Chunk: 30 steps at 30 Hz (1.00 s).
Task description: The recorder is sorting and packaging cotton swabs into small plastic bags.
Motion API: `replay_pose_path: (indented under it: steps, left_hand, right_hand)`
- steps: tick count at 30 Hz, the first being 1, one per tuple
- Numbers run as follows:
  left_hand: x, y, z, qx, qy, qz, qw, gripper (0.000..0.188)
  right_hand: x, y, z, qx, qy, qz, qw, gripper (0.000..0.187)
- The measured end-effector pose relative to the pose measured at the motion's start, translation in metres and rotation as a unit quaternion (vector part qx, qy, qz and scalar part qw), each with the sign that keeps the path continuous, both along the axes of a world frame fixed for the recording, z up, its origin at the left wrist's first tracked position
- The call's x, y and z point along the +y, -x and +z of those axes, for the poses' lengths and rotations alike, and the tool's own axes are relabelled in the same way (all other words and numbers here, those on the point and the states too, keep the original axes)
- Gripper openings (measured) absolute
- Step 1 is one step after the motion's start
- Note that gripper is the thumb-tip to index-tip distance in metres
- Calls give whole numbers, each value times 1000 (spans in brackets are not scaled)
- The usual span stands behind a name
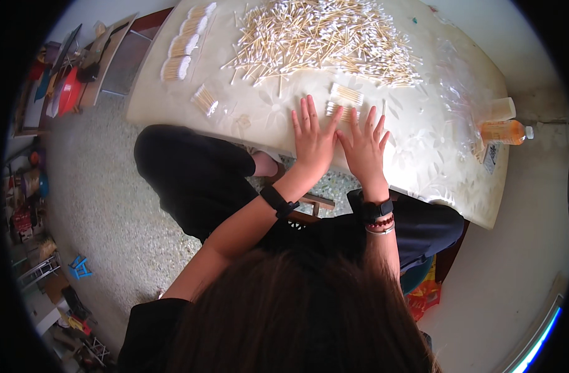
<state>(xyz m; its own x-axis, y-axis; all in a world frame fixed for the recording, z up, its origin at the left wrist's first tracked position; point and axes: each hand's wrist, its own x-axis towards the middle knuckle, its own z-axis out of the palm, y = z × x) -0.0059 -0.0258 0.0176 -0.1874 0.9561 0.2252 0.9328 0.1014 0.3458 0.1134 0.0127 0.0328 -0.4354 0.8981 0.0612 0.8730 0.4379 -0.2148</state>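
Cotton-swab row (pixel 347 112), apparently being aligned by left hand (pixel 314 142) and right hand (pixel 365 153), both spread wide, nothing visibly gripped; gathering probably required next.

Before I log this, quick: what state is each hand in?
Left hand: open, near the cotton swabs, nothing visibly gripped.
Right hand: open, also near them, nothing visibly gripped.

A pale, floral-patterned table (pixel 259 118) catches bright light along its near edge. Left of the table spreads a speckled grey floor (pixel 110 186) holding a small blue stool (pixel 80 267), with clutter (pixel 32 180) farther left. Right of the table rises a whitish, stained wall (pixel 508 267).
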Motion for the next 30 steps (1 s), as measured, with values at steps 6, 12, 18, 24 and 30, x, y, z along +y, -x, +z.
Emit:
replay_pose_path:
  steps: [6, 12, 18, 24, 30]
  left_hand:
    - [-1, 0, 1, 20, -2, 4, 1000, 58]
    - [-1, 1, -1, 12, -15, 0, 1000, 56]
    - [-1, 1, -1, 12, -14, -1, 1000, 55]
    - [1, 2, -2, -13, -12, -10, 1000, 55]
    - [2, 3, -5, -2, -5, -19, 1000, 55]
  right_hand:
    - [2, 0, 2, -4, -5, 0, 1000, 61]
    - [9, -2, 6, 4, 11, -1, 1000, 58]
    - [9, -3, 7, 23, 23, -9, 999, 53]
    - [9, -3, 9, 29, 34, -18, 999, 52]
    - [10, -4, 14, 36, 46, -28, 998, 52]
